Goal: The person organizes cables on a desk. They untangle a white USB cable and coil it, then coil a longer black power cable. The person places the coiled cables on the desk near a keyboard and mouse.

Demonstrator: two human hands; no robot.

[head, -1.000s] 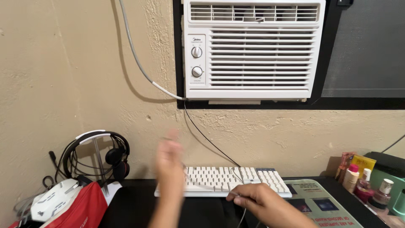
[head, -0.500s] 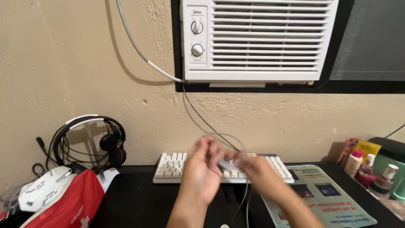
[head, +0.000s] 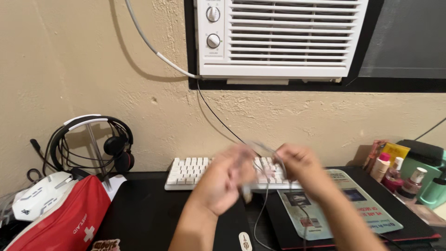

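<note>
both hands raised above the table (head: 153, 218), blurred by motion. left hand (head: 227, 179) at centre frame, fingers curled, apparently pinching a thin grey cable (head: 262, 211); grip too smeared to read for certain. right hand (head: 297, 165) just at 3 o'clock of the left, fingers bent around the same cable where it loops up between the two hands; how firmly closed, cannot tell. cable hanging down from the hands toward 6 o'clock, trailing over the black table surface and off the bottom edge.

behind the hands, toward 12 o'clock, a white keyboard (head: 190, 172) lying flat against the wall, its middle hidden by the hands. under the right forearm, at 4 o'clock, a printed mat (head: 367, 209) in pale green on a dark pad. at 9 o'clock of the keyboard, a black headset (head: 116, 148) hung on a stand with a white band. lower left, at 8 o'clock, a red pouch (head: 69, 218) with a white cross, and a white mouse (head: 39, 200) just above it. far right, at 3 o'clock, small bottles (head: 395, 174) clustered near a green box. on the wall at 12 o'clock, a white window air conditioner (head: 278, 37), with a grey cord (head: 148, 44) curving up from its lower left corner.
</note>
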